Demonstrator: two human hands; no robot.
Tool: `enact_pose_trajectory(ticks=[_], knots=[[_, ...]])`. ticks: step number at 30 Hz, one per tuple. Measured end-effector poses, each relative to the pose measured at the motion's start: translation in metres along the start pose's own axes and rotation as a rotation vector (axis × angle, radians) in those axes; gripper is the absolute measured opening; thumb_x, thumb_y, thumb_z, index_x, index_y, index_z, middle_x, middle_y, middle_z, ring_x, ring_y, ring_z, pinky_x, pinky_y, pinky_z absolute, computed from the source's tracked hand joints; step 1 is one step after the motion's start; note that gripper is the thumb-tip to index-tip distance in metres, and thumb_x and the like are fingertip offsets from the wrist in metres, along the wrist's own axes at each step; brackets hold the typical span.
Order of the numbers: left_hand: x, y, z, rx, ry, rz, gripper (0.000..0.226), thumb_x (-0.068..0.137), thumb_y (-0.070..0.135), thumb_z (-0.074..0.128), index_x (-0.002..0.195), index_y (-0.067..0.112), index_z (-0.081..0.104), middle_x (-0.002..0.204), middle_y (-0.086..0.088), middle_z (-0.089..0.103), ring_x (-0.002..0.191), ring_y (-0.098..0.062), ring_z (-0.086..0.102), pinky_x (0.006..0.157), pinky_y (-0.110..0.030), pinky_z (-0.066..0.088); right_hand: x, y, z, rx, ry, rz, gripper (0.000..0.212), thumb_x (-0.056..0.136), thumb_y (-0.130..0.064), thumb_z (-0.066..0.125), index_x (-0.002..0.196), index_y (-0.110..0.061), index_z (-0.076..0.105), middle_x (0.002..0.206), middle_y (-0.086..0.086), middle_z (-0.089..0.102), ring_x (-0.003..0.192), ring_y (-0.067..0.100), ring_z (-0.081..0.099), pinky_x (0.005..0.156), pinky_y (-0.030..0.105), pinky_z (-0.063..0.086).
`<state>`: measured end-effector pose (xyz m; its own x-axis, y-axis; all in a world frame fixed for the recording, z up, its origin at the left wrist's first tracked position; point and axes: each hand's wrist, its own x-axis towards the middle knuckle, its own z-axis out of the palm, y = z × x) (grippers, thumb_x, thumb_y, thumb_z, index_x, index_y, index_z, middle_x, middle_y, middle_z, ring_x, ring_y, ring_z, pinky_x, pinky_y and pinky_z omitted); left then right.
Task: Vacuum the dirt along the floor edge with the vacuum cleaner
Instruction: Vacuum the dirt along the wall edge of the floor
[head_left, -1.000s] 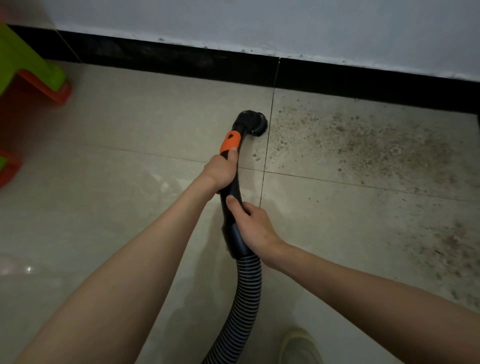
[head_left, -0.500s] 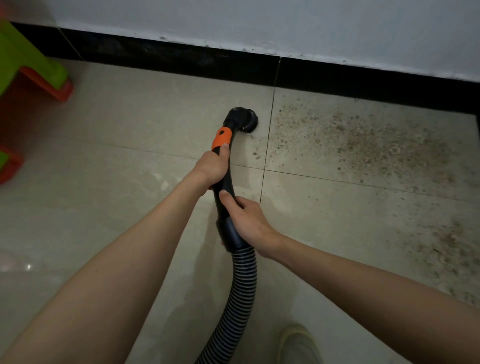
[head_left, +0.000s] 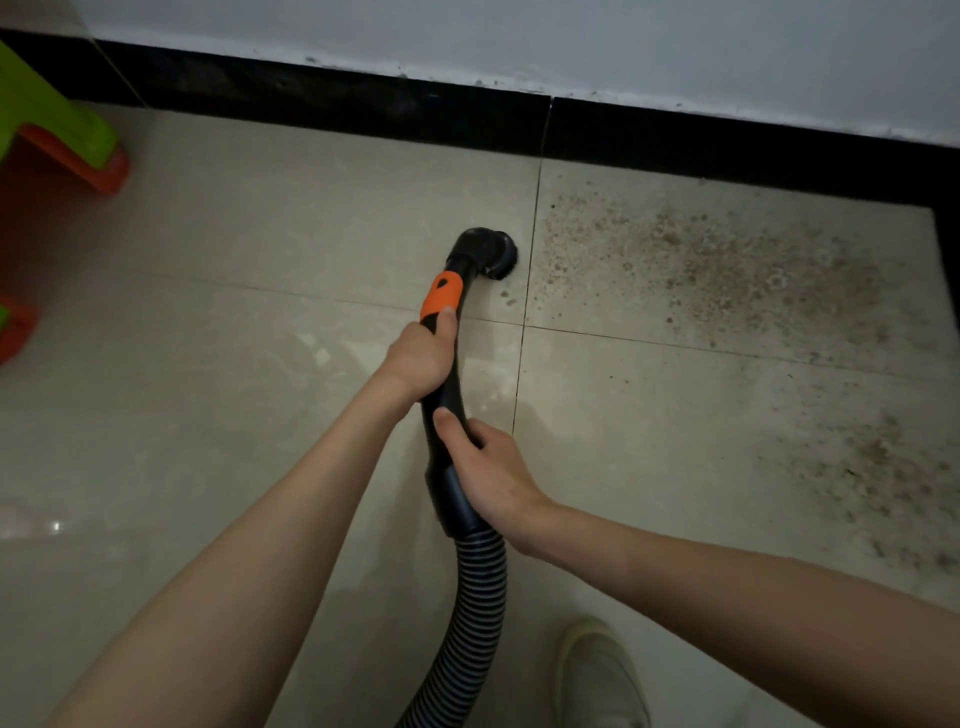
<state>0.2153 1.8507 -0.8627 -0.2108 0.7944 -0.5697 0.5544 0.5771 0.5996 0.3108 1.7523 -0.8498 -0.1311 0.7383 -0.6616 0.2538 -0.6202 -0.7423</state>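
A black vacuum handle (head_left: 445, 395) with an orange slider (head_left: 441, 297) ends in a round brush nozzle (head_left: 496, 255) resting on the beige tiled floor, just left of a grout line. My left hand (head_left: 420, 358) grips the handle right below the orange part. My right hand (head_left: 485, 467) grips its lower end, above the ribbed hose (head_left: 470, 618). Brown dirt (head_left: 691, 260) is scattered over the tiles to the right of the nozzle, up to the black skirting (head_left: 727, 145).
A green and orange plastic stool (head_left: 57, 140) stands at the far left by the wall. A pale shoe (head_left: 597, 675) is on the floor at the bottom, right of the hose. More dirt (head_left: 872, 467) lies at the right edge.
The nozzle has slid back from the skirting, toward me and a little left, and both hands came back with the handle.
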Motion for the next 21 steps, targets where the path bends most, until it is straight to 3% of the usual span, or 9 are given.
enact_pose_trajectory(ticks=[3,9,12,14,17,21], knots=[[-0.008,0.005,0.009,0.021,-0.064,0.017,0.060,0.099,0.050,0.027,0.114,-0.001,0.054,0.106,-0.018,0.061,0.091,-0.031,0.059,0.077,-0.033,0.045,-0.009,0.003,-0.005,0.041,0.039,0.030,0.037,0.095,-0.051,0.048,0.079,-0.019,0.058,0.084,0.011,0.066,0.087,0.038,0.067,0.084,0.053,0.055],[-0.013,0.008,-0.010,0.092,-0.151,0.013,0.057,0.100,0.050,0.025,0.105,0.001,0.053,0.096,-0.014,0.057,0.083,-0.026,0.055,0.071,-0.031,0.044,-0.018,-0.012,0.007,0.032,0.040,0.073,0.037,0.096,-0.052,0.046,0.082,-0.021,0.060,0.084,0.004,0.067,0.086,0.028,0.068,0.087,0.047,0.055],[-0.008,0.007,-0.031,0.115,-0.167,0.006,0.053,0.100,0.049,0.024,0.097,0.004,0.050,0.085,-0.010,0.056,0.072,-0.022,0.053,0.055,-0.028,0.041,-0.018,-0.029,0.021,0.058,0.014,0.102,0.035,0.095,-0.054,0.047,0.084,-0.022,0.059,0.096,0.013,0.069,0.091,0.035,0.068,0.088,0.051,0.055],[-0.003,0.005,-0.045,0.120,-0.162,-0.002,0.051,0.101,0.048,0.023,0.095,0.004,0.049,0.081,-0.009,0.053,0.068,-0.020,0.051,0.052,-0.028,0.038,-0.017,-0.041,0.032,0.082,0.009,0.118,0.036,0.095,-0.053,0.048,0.089,-0.020,0.059,0.104,0.017,0.069,0.095,0.038,0.067,0.090,0.052,0.054],[-0.002,0.002,-0.061,0.131,-0.162,-0.007,0.052,0.101,0.047,0.023,0.098,0.003,0.050,0.085,-0.011,0.054,0.070,-0.021,0.051,0.055,-0.030,0.038,-0.021,-0.054,0.051,0.108,0.008,0.148,0.037,0.096,-0.052,0.047,0.098,-0.017,0.058,0.109,0.019,0.068,0.099,0.040,0.066,0.092,0.053,0.053],[-0.017,-0.004,-0.060,0.136,-0.186,-0.030,0.059,0.101,0.047,0.024,0.114,-0.003,0.052,0.105,-0.019,0.058,0.085,-0.028,0.055,0.062,-0.032,0.041,-0.040,-0.055,0.057,0.087,0.069,0.178,0.037,0.097,-0.050,0.048,0.084,-0.017,0.059,0.107,0.023,0.068,0.097,0.041,0.066,0.091,0.055,0.053]])
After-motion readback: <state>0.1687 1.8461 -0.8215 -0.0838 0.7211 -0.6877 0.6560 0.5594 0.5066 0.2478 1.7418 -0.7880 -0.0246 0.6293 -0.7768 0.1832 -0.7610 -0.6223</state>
